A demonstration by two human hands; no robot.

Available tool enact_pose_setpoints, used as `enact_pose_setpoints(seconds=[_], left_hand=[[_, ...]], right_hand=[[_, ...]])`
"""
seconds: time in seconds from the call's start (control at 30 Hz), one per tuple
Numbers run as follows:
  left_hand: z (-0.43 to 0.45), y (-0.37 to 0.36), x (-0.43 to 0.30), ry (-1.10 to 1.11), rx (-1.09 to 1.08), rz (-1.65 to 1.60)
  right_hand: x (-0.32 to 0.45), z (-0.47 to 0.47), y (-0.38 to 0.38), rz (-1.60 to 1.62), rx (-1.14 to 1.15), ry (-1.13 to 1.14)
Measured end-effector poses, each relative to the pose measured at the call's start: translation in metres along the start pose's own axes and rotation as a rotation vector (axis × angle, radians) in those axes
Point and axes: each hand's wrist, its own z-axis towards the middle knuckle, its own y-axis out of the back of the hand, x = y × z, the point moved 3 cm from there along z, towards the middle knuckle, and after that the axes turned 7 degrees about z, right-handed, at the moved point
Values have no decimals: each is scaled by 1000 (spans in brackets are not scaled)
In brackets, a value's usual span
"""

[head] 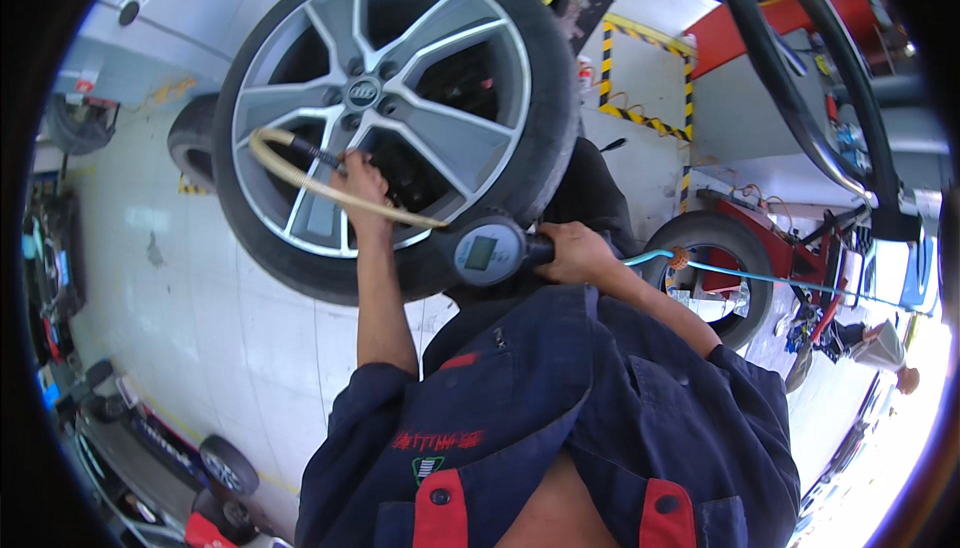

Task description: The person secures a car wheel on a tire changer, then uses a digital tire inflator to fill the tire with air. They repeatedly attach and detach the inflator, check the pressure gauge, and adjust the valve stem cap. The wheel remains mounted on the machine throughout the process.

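A large Audi alloy wheel (pixel 447 105) with a black tyre (pixel 551 75) stands tilted before me. My left hand (pixel 364 184) is over the lower part of the rim, its fingers around the dark end fitting (pixel 319 152) of a beige air hose (pixel 330 189). Whether the fitting touches the valve is hidden. The hose loops round to a digital tyre inflator gauge (pixel 489 252) near the tyre's lower edge. My right hand (pixel 576 252) grips the gauge's black handle, and a light blue air line (pixel 765 276) runs from it to the right.
A loose tyre (pixel 709 278) stands at the right by a red machine (pixel 799 248). Another tyre (pixel 193 139) lies behind the wheel at the left. Curved black bars (pixel 810 98) rise at upper right. Yellow-black tape (pixel 645 120) marks the floor. A person (pixel 874 345) is far right.
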Motion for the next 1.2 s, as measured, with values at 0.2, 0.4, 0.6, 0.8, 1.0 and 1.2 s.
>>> enact_pose_setpoints(seconds=[0.2,0.4,0.6,0.8,1.0,1.2], left_hand=[[62,51,73,-57,211,-205],[7,11,25,-108,-17,146],[14,19,24,-190,-97,299],[-26,-1,-6,-211,-64,551],[-38,1,-18,-268,-149,460],[-46,-10,-15,-236,-98,495]], right_hand=[[3,-2,16,-59,-103,3],[6,-26,49,31,-151,-2],[-4,-13,41,-32,-189,39],[1,-8,45,-28,-122,-44],[0,5,30,-96,-167,22],[-22,12,33,57,-210,236]])
